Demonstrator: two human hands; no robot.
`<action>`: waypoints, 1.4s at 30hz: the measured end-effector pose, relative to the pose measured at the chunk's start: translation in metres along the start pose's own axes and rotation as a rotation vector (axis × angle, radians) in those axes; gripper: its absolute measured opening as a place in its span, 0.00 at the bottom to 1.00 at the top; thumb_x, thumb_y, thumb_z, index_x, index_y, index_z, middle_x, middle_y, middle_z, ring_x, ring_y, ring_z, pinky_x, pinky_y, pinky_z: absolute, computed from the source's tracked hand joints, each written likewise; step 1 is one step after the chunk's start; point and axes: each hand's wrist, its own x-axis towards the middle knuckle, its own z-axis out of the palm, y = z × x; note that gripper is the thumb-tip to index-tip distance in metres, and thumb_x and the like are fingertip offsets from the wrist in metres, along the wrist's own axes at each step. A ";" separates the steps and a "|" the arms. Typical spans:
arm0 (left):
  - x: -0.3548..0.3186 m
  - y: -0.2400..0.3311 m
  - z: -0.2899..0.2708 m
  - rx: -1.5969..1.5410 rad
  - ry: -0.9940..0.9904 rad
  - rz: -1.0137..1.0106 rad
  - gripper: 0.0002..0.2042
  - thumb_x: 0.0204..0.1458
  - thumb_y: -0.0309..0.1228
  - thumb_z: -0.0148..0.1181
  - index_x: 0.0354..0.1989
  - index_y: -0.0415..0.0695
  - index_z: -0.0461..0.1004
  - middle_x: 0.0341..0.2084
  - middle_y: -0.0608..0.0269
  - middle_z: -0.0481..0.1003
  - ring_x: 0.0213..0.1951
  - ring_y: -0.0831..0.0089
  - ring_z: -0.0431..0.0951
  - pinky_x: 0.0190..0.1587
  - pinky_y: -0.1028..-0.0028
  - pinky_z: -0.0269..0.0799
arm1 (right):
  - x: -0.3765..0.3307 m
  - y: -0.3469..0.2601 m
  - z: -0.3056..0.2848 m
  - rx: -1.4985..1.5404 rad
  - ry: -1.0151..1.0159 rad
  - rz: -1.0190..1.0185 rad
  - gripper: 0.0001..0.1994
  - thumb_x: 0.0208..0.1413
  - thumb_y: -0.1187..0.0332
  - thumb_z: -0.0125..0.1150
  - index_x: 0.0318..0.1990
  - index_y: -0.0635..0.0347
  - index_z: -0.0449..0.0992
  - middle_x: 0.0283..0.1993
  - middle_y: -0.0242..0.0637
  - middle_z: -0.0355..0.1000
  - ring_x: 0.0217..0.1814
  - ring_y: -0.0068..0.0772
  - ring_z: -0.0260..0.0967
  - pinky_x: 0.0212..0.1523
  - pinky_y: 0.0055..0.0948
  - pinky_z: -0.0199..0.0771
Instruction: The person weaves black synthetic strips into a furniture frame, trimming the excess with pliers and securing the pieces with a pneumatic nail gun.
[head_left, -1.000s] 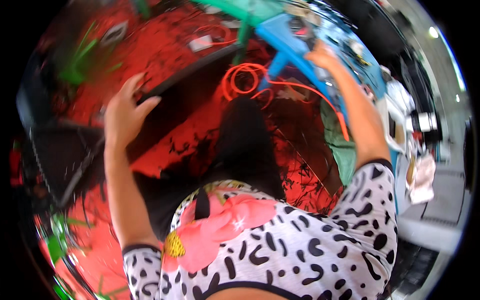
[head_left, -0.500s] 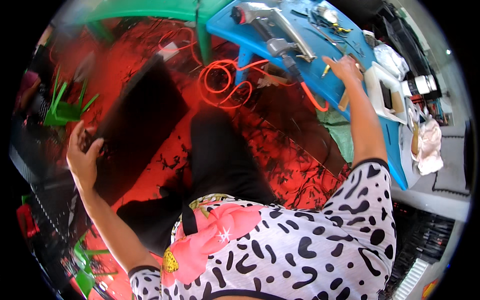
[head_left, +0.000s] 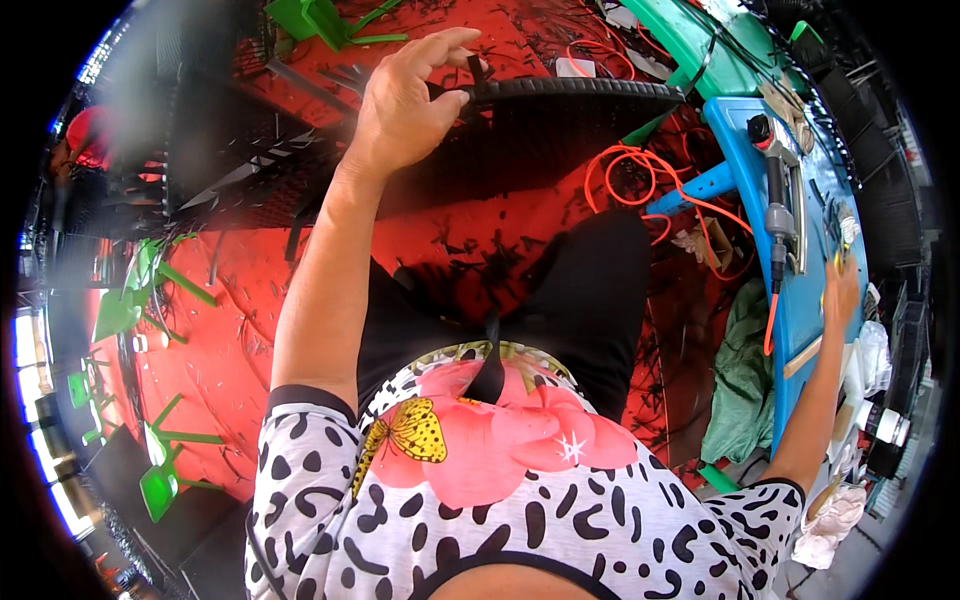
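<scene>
My left hand (head_left: 405, 105) is at the upper edge of a black woven panel (head_left: 560, 90), thumb and fingers apart. A short black strip (head_left: 476, 68) sticks up from that edge between them, and I cannot tell whether the fingertips touch it. Over to the right, my right hand (head_left: 842, 292) is low over the blue table (head_left: 745, 130), its fingers drawn together. Bits of yellow show beside it, perhaps a tool handle; what it holds is too small to make out. A grey and black air tool (head_left: 778, 205) lies on the table nearer the left edge.
An orange hose (head_left: 600, 180) coils on the red floor (head_left: 230, 330), among many black scraps. Green chairs (head_left: 130, 305) stand at left. A green sack (head_left: 740, 380) hangs beside the blue table. A pale pink cloth (head_left: 832, 520) lies at the lower right.
The view has swung left. My left hand has come to the panel's edge, where before it was held out beside the panel. My right hand's fingers, stretched out before, are now together.
</scene>
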 end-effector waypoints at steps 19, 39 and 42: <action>0.000 0.000 0.019 0.003 0.251 0.232 0.03 0.41 0.24 0.65 0.25 0.43 0.78 0.22 0.61 0.75 0.32 0.60 0.76 0.38 0.63 0.70 | -0.074 -0.441 -0.101 0.301 0.084 -1.407 0.23 0.43 0.68 0.61 0.49 0.66 0.69 0.45 0.46 0.71 0.48 0.50 0.69 0.48 0.41 0.72; -0.009 0.013 0.015 -0.377 0.153 0.055 0.03 0.42 0.20 0.66 0.25 0.40 0.78 0.24 0.64 0.77 0.40 0.65 0.77 0.54 0.61 0.68 | -0.047 -0.443 -0.087 0.375 0.060 -1.578 0.13 0.47 0.65 0.65 0.37 0.59 0.69 0.31 0.38 0.67 0.34 0.39 0.69 0.30 0.36 0.71; -0.009 0.010 0.010 -0.370 0.105 0.076 0.02 0.44 0.22 0.65 0.24 0.39 0.77 0.21 0.67 0.76 0.33 0.71 0.76 0.59 0.59 0.65 | -0.039 -0.429 -0.084 0.475 -0.036 -1.372 0.11 0.49 0.68 0.63 0.38 0.59 0.69 0.32 0.37 0.68 0.35 0.36 0.69 0.33 0.34 0.71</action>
